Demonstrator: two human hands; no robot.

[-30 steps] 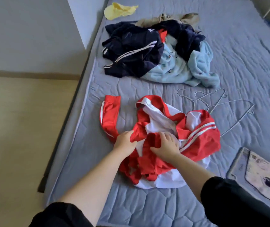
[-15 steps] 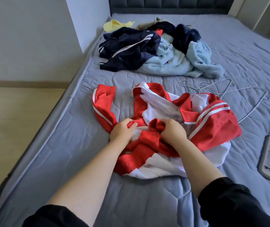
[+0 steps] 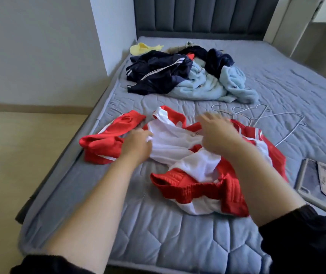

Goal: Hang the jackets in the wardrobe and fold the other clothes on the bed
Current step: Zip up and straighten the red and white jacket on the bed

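Spreading the crumpled red-and-white track jacket [image 3: 197, 189] flat on the quilted grey bed [image 3: 158, 230] would go best, I'd say, if the left hand [image 3: 136, 144], fingers pinching the white lining's edge, anchors that side while the right hand [image 3: 217, 133], fingers spread above the collar, draws the front open toward the thin wire hangers [image 3: 267, 117] just beyond. Half a second ago both fists clutched bunched red cloth; now the lining lies bared.
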